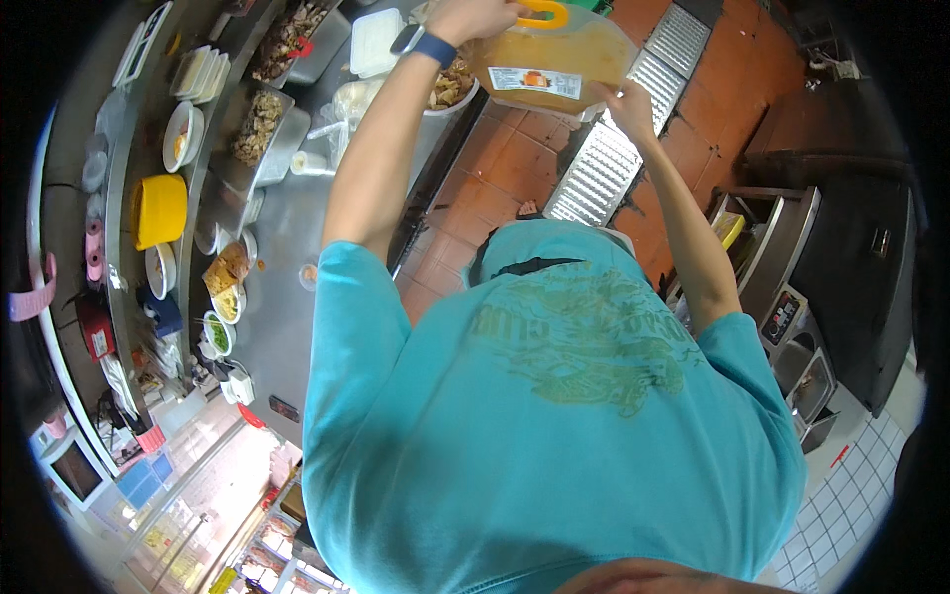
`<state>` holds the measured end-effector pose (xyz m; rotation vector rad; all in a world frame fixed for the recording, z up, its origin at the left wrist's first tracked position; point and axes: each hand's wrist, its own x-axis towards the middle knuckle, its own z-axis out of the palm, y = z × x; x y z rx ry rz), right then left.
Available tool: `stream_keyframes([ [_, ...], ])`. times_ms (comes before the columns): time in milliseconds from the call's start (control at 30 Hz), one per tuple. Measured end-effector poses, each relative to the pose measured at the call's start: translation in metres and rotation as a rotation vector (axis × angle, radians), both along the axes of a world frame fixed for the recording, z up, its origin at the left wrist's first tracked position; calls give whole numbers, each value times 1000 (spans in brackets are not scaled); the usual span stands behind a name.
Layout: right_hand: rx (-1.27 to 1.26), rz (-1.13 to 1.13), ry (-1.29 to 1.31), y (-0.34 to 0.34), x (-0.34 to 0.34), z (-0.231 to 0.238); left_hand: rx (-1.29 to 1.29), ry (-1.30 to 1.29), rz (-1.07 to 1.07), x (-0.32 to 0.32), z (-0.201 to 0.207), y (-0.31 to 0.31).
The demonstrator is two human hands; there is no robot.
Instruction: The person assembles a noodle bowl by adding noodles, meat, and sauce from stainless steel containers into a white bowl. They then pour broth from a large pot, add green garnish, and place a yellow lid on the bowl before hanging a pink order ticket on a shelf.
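Tiled floor [458, 238]: left hand [480, 17] clasps jug [579, 54].

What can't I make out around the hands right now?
All in the head view:
- Top of the jug, by its orange handle: cut off by the upper edge.
- Left hand: partly cut off by that edge.
- Right hand: some fingers hidden by the jug.
- White tub: partly behind the left forearm.
- Label print: too small.

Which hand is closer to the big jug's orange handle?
The left. The left hand is right at the orange handle, fingers on it; the right hand is farther off, at the lower right corner of the jug.
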<state>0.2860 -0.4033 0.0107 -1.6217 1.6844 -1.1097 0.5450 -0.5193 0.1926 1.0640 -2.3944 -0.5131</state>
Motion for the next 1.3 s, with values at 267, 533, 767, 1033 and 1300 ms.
stream_keyframes([
  [267,156,13,131,-6,0,-9,-84,-188,-40,-24,30,6],
  [533,367,-225,-161,95,-56,-41,-340,-294,-327,-120,38,11],
  [767,371,-549,-206,290,-129,-77,-321,-208,-562,-320,34,104],
  [1033,328,-1062,-468,487,-210,-112,-270,-198,-801,-537,27,235],
  [1300,211,-1319,-701,580,-208,-155,-354,-126,-957,-696,27,378],
])
